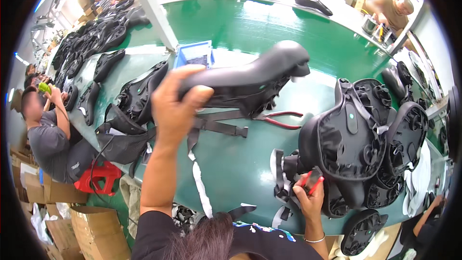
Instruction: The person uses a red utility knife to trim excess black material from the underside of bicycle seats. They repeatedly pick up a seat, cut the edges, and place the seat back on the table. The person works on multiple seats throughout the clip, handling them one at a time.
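Note:
My left hand grips a black bicycle saddle by one end, raised over the green table, its underside turned partly toward me. Red-handled pliers are in my closed right hand, low over the table's near edge. Beside that hand lie scraps of black and white strip. Another pair of pliers with dark red handles rests on the table beneath the raised saddle. A black strap with a buckle lies to its left. Close to my right hand, saddles are piled underside up.
More saddles crowd the table's left side. A blue bin stands by a white post. A seated co-worker is at the left, another at the far right. Cardboard boxes and a red stool stand lower left.

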The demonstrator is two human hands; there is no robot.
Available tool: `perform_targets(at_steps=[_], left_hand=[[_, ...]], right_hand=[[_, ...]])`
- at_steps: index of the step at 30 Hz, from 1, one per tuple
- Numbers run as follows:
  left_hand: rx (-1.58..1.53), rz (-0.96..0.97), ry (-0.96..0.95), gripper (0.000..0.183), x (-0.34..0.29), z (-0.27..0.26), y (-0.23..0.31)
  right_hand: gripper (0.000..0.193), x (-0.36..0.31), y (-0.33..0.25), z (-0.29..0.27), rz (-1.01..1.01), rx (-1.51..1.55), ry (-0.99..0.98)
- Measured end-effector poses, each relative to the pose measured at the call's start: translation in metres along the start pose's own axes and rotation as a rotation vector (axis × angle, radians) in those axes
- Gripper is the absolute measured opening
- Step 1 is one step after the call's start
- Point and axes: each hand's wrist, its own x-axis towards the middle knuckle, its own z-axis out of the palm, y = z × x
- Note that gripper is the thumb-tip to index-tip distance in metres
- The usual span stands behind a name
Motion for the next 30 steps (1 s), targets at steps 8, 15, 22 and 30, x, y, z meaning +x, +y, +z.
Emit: perform_targets(at_steps=[8, 15, 22, 30], left_hand=[[-0.351, -0.917, -0.197, 0.030, -0.083, -0.047, -0.078], [-0.614, -0.766, -0.228, 0.066, -0.163, -0.010, -0.077], [-0.265, -0.844, -0.458, 0.061, -0.106, -0.025, -0.083], [-0.098, -0.721, -0.712, 0.074, -0.067, 0.003, -0.071]], right_hand=[[0.036, -0.004, -0.021, 0.050, -0.134, 0.052, 0.028], [0.042, -0.003, -0.015, 0.052, -0.134, -0.342, -0.185], [0.066, 0.013, -0.042, 0.022, -0.456, -0.673, -0.607], [0.058, 0.042, -0.046, 0.037, -0.876, -0.930, -0.511]])
